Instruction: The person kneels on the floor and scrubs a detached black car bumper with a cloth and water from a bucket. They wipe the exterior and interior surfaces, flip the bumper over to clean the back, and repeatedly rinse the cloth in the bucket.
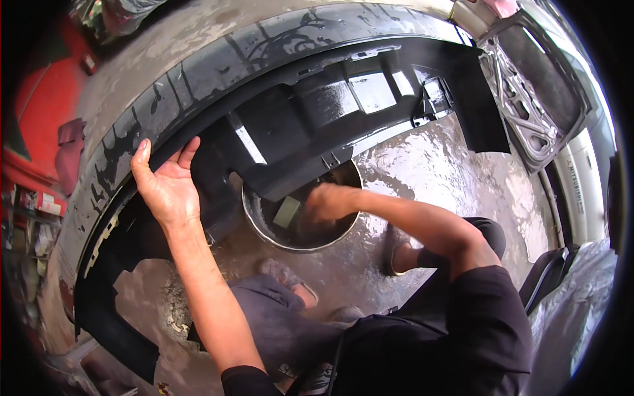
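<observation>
A large dark car bumper (304,119) arcs across the floor in front of me, its inner side toward me and its surfaces wet. My left hand (173,188) grips its upper edge at the left, palm up, with the edge between the thumb and fingers. My right hand (330,202) is down inside a round metal basin (300,249), partly under the bumper's near edge. Motion smears its fingers, so I cannot make out whether they hold anything. Beside it in the basin is a flat greenish rectangular piece (286,212).
Wet concrete floor (456,175) surrounds the basin and my feet. A bare car panel with a window frame (528,99) leans at the right, by a light-coloured vehicle (581,188). Red bodywork (43,112) and shelves of cluttered items (33,237) stand at the left.
</observation>
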Action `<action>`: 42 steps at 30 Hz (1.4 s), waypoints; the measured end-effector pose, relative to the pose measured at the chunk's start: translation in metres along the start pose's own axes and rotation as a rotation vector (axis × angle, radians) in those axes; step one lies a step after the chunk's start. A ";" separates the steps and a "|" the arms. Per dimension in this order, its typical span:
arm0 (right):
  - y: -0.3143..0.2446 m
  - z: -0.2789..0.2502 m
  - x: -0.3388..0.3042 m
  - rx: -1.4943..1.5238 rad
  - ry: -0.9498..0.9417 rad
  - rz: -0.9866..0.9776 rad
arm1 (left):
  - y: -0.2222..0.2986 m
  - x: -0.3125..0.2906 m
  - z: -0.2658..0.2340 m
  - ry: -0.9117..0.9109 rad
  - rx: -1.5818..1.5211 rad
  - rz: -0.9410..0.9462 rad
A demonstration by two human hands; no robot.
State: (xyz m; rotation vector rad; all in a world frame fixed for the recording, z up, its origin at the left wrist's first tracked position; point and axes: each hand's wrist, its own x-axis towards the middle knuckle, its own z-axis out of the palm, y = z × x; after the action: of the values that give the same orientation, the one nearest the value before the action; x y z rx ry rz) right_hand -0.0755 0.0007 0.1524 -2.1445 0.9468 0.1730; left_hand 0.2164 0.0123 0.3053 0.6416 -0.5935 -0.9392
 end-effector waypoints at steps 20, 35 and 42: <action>0.276 -0.235 -0.004 -0.197 1.401 0.760 | 0.011 -0.001 -0.016 -0.055 -0.051 -0.068; 0.366 -0.307 -0.191 -1.236 0.697 0.775 | 0.029 0.007 -0.058 -0.041 0.043 -0.012; 0.447 -0.210 -0.304 -1.155 0.760 0.961 | 0.038 0.019 -0.084 0.016 0.044 0.113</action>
State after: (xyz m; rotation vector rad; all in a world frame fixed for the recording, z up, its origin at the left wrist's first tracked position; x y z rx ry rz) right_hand -0.6323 -0.1631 0.1526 -2.5115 2.8270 0.4675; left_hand 0.3050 0.0324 0.2807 0.6482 -0.6312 -0.8165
